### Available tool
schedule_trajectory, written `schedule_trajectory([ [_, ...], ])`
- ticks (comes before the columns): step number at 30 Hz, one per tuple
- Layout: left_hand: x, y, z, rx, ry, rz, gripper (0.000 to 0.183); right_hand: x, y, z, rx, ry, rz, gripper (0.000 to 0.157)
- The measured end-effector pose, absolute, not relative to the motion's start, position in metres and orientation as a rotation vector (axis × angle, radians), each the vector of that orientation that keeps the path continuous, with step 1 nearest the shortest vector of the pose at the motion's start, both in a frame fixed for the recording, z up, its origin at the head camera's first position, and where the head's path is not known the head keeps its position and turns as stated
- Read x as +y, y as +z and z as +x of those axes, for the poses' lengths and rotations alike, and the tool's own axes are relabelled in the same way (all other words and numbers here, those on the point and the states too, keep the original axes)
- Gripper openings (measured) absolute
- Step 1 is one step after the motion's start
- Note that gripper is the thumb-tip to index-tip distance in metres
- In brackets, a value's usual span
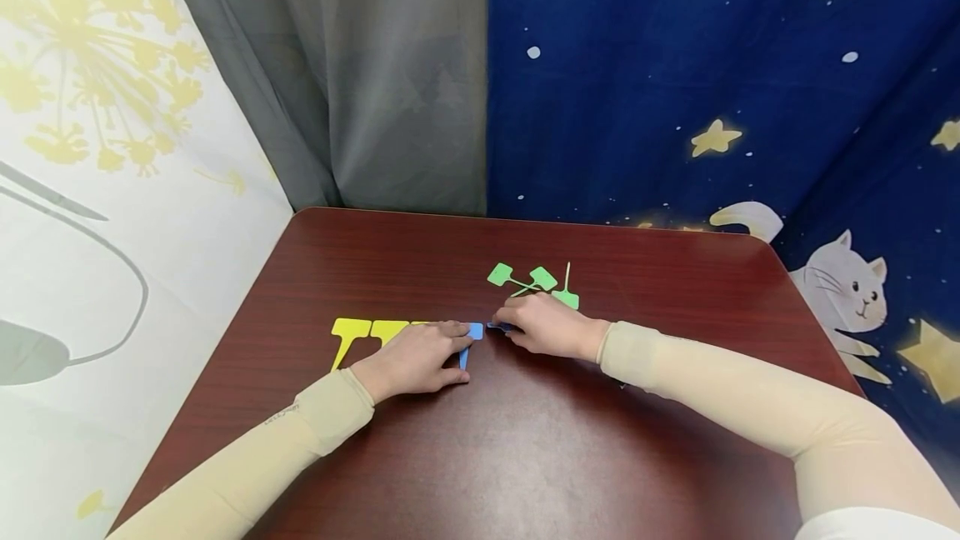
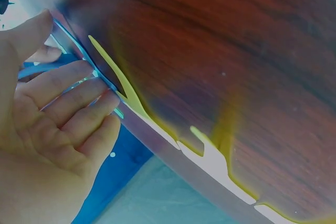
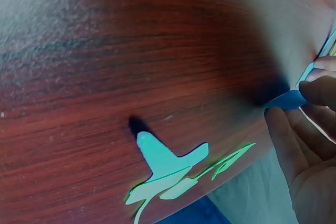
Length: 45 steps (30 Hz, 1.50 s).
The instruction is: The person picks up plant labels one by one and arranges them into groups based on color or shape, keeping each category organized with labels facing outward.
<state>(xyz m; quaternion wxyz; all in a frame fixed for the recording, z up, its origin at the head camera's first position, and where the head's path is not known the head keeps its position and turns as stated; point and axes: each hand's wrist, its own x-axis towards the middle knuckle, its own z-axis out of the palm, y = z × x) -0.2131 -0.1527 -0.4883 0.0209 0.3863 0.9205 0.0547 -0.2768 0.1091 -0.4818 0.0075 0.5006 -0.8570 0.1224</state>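
Note:
Pinched between the thumb and fingers of my right hand (image 1: 551, 327) is a blue T-shaped plant label (image 3: 287, 99), mostly covered by the hand in the head view. My left hand (image 1: 416, 357) rests with extended fingers on another blue plant label (image 1: 476, 331), which lies flat with its stem toward me. Left of that, yellow plant labels (image 1: 351, 328) form a row, head beside head, and my left hand partly covers them. The pinched label is just right of the row's blue end. Just beyond my right hand lie loose green plant labels (image 1: 501, 274).
The dark red wooden table (image 1: 525, 448) has its far edge against a grey curtain (image 1: 405, 107) and a blue starry curtain (image 1: 637, 90). The green labels overlap one another, their stems pointing different ways. A white patterned cloth (image 1: 90, 257) hangs at the left.

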Motion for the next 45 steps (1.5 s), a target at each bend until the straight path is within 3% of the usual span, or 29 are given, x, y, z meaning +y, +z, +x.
schedule_trajectory([
  [11,-0.1526,-0.4863,-0.2149,2.835,0.182,1.196,0.061,0.1105,-0.4846,-0.2745,-2.681,0.286,1.622,0.035],
  [45,-0.1521,-0.4883,-0.2176,2.831,0.24,1.141,0.058,0.1091,-0.4874,-0.2717,-2.651,0.296,1.646,0.029],
])
